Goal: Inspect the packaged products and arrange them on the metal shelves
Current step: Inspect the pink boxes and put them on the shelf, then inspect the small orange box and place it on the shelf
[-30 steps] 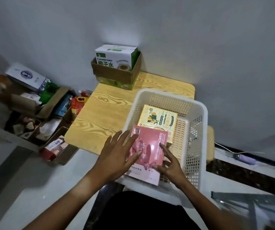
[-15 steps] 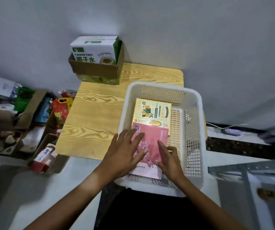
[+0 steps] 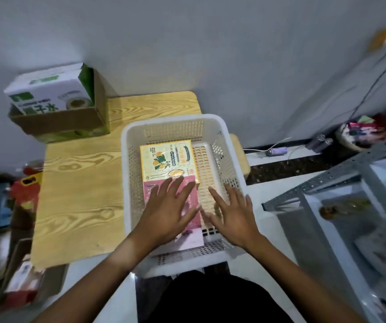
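Lay in the white basket (image 3: 229,145) at frame centre: pink box (image 3: 193,236) under flat-fingered left hand (image 3: 168,215), touching yellow box (image 3: 167,159); right hand (image 3: 232,217) spread, holding nothing; metal shelves (image 3: 341,173) at right.

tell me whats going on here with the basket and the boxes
A person is sorting packaged products in a white basket on a wooden table. Their left hand lies flat, fingers spread, on a pink box; the right hand is open beside it. A yellow box lies behind. The metal shelf stands to the right.
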